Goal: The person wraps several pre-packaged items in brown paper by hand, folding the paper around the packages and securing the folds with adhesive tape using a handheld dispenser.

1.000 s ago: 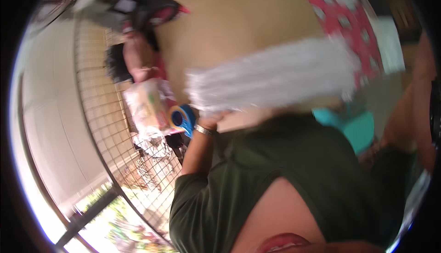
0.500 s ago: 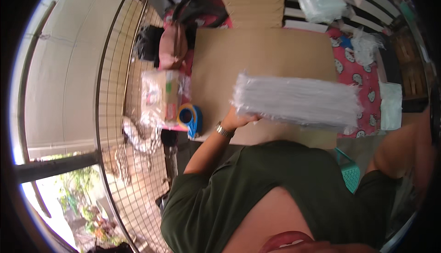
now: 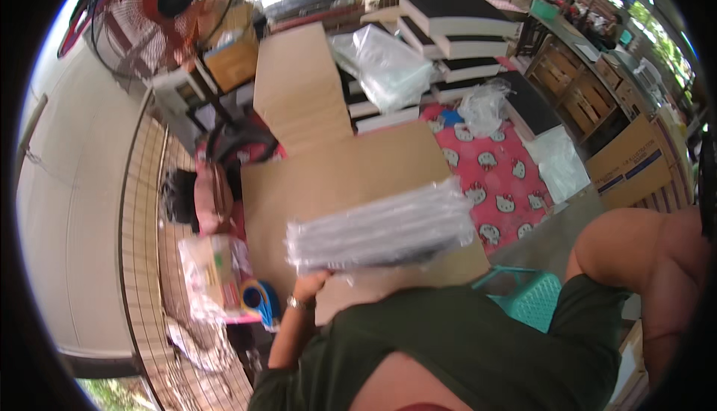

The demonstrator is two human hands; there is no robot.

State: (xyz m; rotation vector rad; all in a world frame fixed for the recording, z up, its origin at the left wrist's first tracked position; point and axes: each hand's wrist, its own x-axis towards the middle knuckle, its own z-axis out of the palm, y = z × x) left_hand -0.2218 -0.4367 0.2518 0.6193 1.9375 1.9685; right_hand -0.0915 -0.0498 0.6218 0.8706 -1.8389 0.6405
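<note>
A thick stack of clear plastic-wrapped sheets lies slantwise over a large brown cardboard sheet in front of me. My left hand, with a metal-banded watch on its wrist, is at the stack's near left corner, closed round its edge. The fingertips are hidden by the plastic. My right arm is bent and raised at the right edge, and its hand is out of the picture. A blue tape dispenser stands left of the left hand, beside a clear plastic bag of packets.
Pink patterned cloth covers the table. Behind are a tall cardboard piece, clear plastic bags and black-and-white stacks. A pink pouch lies left, near wire mesh. A teal plastic chair stands at right.
The view has swung right and upward, bringing the fan, the car and the wooden crates into sight. The left hand is still at the stack's near left corner.
</note>
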